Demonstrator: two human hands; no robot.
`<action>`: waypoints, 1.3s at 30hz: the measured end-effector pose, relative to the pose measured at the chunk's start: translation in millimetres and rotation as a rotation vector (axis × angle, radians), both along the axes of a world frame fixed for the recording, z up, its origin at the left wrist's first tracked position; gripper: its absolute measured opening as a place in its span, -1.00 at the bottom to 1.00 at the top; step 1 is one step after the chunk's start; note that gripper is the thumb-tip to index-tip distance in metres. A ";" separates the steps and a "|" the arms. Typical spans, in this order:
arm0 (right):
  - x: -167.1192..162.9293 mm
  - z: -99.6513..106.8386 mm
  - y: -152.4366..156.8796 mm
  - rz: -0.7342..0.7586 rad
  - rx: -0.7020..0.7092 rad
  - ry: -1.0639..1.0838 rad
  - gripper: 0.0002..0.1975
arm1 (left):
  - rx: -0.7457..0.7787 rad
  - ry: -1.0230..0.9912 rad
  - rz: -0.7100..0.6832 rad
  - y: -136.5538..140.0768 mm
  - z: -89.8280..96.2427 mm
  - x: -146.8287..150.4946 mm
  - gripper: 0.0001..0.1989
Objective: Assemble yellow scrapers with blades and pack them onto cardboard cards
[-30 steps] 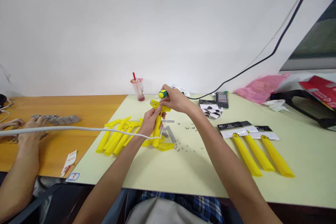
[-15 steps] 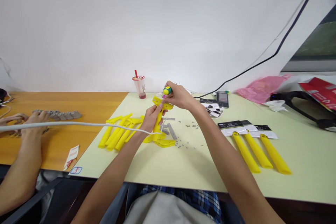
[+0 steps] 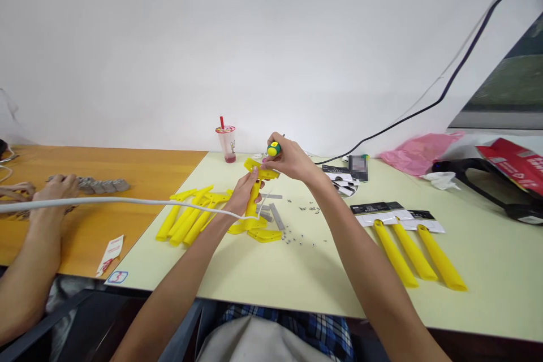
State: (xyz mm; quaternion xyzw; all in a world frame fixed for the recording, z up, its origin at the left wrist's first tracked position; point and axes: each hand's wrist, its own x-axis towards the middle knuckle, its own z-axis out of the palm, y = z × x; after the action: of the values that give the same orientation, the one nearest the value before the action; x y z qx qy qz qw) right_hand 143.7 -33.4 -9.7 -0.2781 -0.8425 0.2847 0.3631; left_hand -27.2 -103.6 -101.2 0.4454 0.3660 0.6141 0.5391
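My left hand (image 3: 242, 195) is closed round the handle of a yellow T-shaped plastic scraper (image 3: 253, 202), its wide head raised above the table. In my right hand (image 3: 292, 159) is a screwdriver (image 3: 274, 149) with a green and yellow handle, held over the scraper's head; its tip is hidden by my fingers. Loose yellow head pieces (image 3: 263, 235) lie below my hands, beside flat grey metal strips (image 3: 276, 217). Tiny metal fasteners (image 3: 292, 237) are scattered to the right of these. A pile of yellow scraper handles (image 3: 189, 223) lies left of my left wrist.
Three yellow handles (image 3: 394, 254) with black-and-white packaging lie at right. A drink cup (image 3: 227, 144) stands near the wall. A white cable (image 3: 139, 200) crosses in front of my left forearm. At left, a co-worker's hands (image 3: 55, 189) are by grey parts (image 3: 106, 185).
The view has shifted slightly. Both hands keep their grips on the scraper and the screwdriver, and the screwdriver's handle sits at a slightly different angle.
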 end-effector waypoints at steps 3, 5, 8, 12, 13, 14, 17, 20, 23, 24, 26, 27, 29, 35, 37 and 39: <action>-1.7 -1.1 -1.0 0.017 0.015 -0.016 -0.60 | 0.006 0.001 -0.057 -1.9 0.8 0.7 -0.37; -2.5 -1.0 -2.2 0.021 0.019 -0.033 -0.60 | 0.010 -0.008 -0.063 -2.0 0.4 1.0 -0.39; -2.7 -0.1 -3.4 0.019 0.017 -0.042 -0.58 | 0.002 -0.004 -0.052 0.4 -1.8 0.0 -0.37; -0.6 0.2 -2.6 0.013 0.050 -0.029 -0.56 | 0.008 0.014 -0.056 4.2 -5.7 -2.9 -0.38; 0.2 0.2 -2.3 0.012 0.060 -0.027 -0.55 | 0.014 0.020 -0.055 4.4 -6.1 -3.5 -0.40; 1.2 0.3 -2.2 0.011 0.065 -0.025 -0.54 | 0.019 0.028 -0.052 4.2 -6.1 -3.8 -0.42; 3.8 1.5 -2.7 0.010 0.033 -0.019 -0.53 | 0.029 0.047 -0.044 1.8 -4.1 -3.7 -0.48; 5.2 2.1 -2.5 -0.003 -0.001 -0.040 -0.56 | 0.037 0.051 -0.042 -0.5 -1.3 -2.8 -0.52; 5.7 0.8 0.0 -0.021 0.019 -0.066 -0.57 | 0.025 0.043 -0.051 -0.6 0.0 -2.3 -0.53; 5.8 0.0 1.1 -0.023 0.026 -0.070 -0.58 | 0.018 0.035 -0.055 -0.3 0.0 -2.2 -0.53; 6.2 -1.6 3.0 -0.019 0.028 -0.071 -0.58 | 0.010 0.018 -0.054 0.5 -0.4 -2.0 -0.56; 6.4 -2.4 3.7 -0.015 0.024 -0.070 -0.59 | 0.006 0.012 -0.052 0.9 -0.6 -1.9 -0.56; 6.8 -3.7 4.7 -0.016 0.017 -0.069 -0.59 | -0.001 0.006 -0.049 1.1 -0.7 -1.6 -0.57; 7.4 -6.0 7.6 -0.011 0.066 -0.055 -0.60 | 0.002 0.005 -0.063 -0.4 0.9 -0.9 -0.56; 7.4 -6.0 8.5 -0.001 0.086 -0.049 -0.60 | 0.004 0.004 -0.064 -0.5 1.1 -1.4 -0.56; 7.4 -5.9 8.9 0.008 0.079 -0.043 -0.59 | 0.007 0.006 -0.066 -0.3 1.1 -2.2 -0.55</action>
State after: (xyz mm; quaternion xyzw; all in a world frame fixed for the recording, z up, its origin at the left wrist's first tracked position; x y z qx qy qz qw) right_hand 151.1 -24.4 -15.6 -0.2663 -0.8618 0.2465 0.3545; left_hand -29.4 -103.9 -100.1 0.4610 0.3506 0.5957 0.5565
